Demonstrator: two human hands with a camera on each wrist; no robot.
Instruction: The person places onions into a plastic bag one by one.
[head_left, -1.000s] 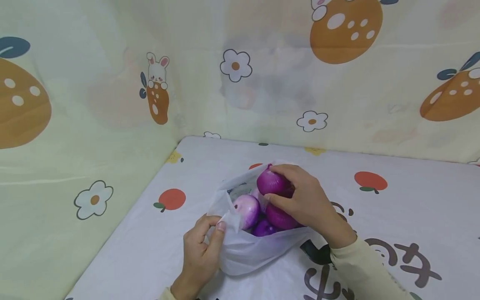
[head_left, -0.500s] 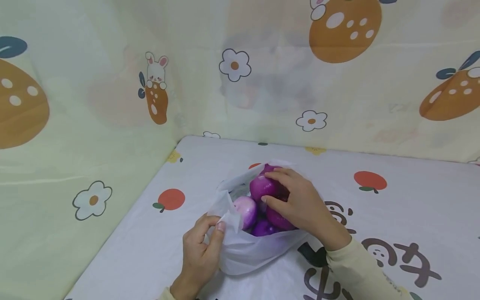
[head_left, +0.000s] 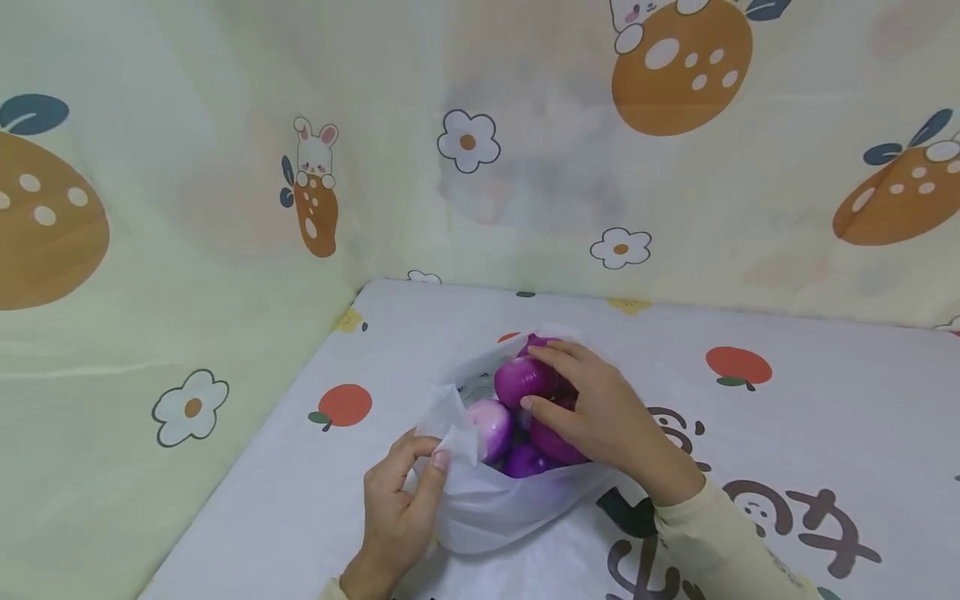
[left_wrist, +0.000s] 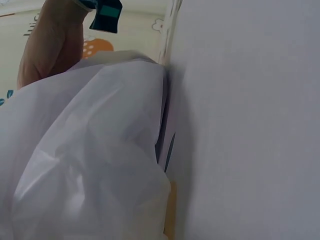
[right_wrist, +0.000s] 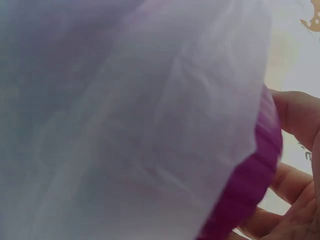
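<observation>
Cream curtain (head_left: 187, 208) w/ carrot, bunny and flower prints walls off the back and left; below it a white tablecloth (head_left: 825, 400) printed w/ red fruit and dark characters covers the tabletop. Near the middle sits a white plastic bag (head_left: 495, 508), mouth open upward and toward the person, several purple onions piled inside. Bag lies straight ahead of both hands, betw. them: left hand at its near-left rim, right hand over the top from the right, so the right is the one nearer the onions. Right hand (head_left: 600, 412), in a pale yellow sleeve (head_left: 727, 542), has fingers curled round the top onion (head_left: 523, 379), thumb on its near side, fingers over the far side; that onion rests atop the pile, touching the others, at the far side of the bag mouth. A paler onion (head_left: 489, 427) sits just left of it, darker ones beneath. Left hand (head_left: 397, 508) pinches the bag's rim flap (head_left: 453, 429) betw. thumb and fingers, holding the mouth open. Wrist views are mostly filled by bag film; the right one shows a purple onion edge against the fingers (right_wrist: 295, 120). Onions look roundish, no clear long axis.
</observation>
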